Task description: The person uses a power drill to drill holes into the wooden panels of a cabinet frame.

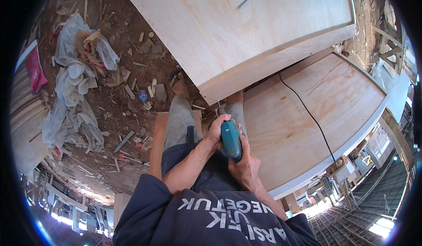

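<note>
My left hand [216, 132] grips the front of a teal power drill [231, 138], whose bit points at the lower edge of a large pale plywood box [246, 39] near its corner. My right hand [244, 162] is wrapped round the rear of the drill, its fingers partly hidden. Whether the bit tip touches the wood I cannot tell. A small blue-grey strip [243, 3] lies on the box's top. To the right, a second curved plywood panel [303, 123] has a black cable [307, 114] across it.
My bare foot [179, 83] stands on dirt ground strewn with wood scraps, beside crumpled plastic sheeting [72, 92]. A plywood board [156, 153] lies by my leg. Pink material [36, 68] is at the left. Steel rebar grid [351, 222] and timber offcuts fill the lower right.
</note>
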{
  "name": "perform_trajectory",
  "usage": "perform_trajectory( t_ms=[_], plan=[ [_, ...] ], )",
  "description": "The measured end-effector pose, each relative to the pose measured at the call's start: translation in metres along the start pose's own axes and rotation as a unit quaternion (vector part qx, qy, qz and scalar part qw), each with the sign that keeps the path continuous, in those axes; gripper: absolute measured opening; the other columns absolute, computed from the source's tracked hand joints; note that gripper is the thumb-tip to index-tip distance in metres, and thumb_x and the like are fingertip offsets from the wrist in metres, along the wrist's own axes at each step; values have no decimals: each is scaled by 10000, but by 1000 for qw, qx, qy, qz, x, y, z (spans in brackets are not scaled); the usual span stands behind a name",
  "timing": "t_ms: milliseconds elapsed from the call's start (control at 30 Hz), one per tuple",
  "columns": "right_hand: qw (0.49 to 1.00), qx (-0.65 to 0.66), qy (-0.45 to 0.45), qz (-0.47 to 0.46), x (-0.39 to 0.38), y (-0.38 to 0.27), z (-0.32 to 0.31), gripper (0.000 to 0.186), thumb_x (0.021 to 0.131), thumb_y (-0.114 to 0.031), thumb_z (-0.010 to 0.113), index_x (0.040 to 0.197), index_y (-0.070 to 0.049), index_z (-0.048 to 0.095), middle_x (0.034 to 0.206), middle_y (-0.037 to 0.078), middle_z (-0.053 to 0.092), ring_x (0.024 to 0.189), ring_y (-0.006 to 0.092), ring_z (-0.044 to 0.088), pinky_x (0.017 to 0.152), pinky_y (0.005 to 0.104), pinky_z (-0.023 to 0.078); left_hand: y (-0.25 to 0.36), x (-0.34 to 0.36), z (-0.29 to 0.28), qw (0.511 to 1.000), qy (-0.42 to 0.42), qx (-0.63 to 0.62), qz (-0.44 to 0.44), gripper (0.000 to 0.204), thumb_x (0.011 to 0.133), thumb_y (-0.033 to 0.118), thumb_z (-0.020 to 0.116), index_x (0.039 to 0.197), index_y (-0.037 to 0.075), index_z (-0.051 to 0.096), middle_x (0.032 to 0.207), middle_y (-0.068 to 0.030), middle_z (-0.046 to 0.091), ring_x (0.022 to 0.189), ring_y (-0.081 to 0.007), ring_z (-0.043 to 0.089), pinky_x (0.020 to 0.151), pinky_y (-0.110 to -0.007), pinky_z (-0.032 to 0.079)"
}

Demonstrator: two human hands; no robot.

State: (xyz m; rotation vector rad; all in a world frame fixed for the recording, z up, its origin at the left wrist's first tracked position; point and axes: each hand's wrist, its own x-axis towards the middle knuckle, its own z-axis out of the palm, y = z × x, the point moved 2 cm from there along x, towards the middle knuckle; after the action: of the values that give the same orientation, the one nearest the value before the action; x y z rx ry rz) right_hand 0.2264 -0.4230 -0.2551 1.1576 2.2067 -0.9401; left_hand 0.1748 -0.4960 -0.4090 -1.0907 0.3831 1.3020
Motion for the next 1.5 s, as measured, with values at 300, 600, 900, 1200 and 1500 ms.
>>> perform_trajectory(
  t_ms=[300, 600, 900, 1200, 1500],
  plan=[
    [999, -12, 17, -37, 9, 9, 10, 799, 654, -8, 723, 1401, -26, 441, 944, 217, 695, 801, 365, 712, 675, 447, 572, 4, 9, -6, 1000, 9, 0, 4, 359, 843, 394, 629, 917, 44, 603, 946, -171, 679, 823, -325, 685, 767, -476, 576],
    [996, -50, -15, -66, 11, 10, 10, 878, 637, -49, 756, 1446, -41, 416, 915, 198, 678, 775, 368, 698, 659, 447, 563, 1, 17, -17, 999, 1, -31, 15, 390, 816, 417, 644, 934, 48, 604, 933, -166, 679, 816, -336, 680, 786, -478, 572],
    [997, 31, -77, -1, -28, 5, -39, 759, 737, -82, 741, 1433, -87, 437, 1061, 252, 697, 894, 441, 696, 763, 504, 566, 74, 28, -65, 748, 298, 504, 312, 468, 873, 478, 720, 796, 45, 561, 758, -52, 573, 694, -226, 578, 652, -381, 475],
    [974, 204, 77, 57, -15, 89, -83, 742, 725, -43, 763, 1408, -76, 475, 1072, 240, 701, 977, 396, 708, 834, 426, 564, 247, 135, 209, 265, 327, 670, 611, 191, 878, 159, 638, 1003, 19, 604, 1196, -186, 569, 1092, -376, 553, 934, -457, 458],
    [919, 328, 183, 122, -8, 154, -154, 761, 720, -5, 798, 1407, -39, 473, 1087, 165, 706, 985, 234, 697, 886, 353, 536, 143, 162, 199, 712, 189, 560, 380, 127, 988, 123, 539, 991, 11, 599, 836, -67, 631, 693, -122, 580, 653, -321, 496]
  ],
)
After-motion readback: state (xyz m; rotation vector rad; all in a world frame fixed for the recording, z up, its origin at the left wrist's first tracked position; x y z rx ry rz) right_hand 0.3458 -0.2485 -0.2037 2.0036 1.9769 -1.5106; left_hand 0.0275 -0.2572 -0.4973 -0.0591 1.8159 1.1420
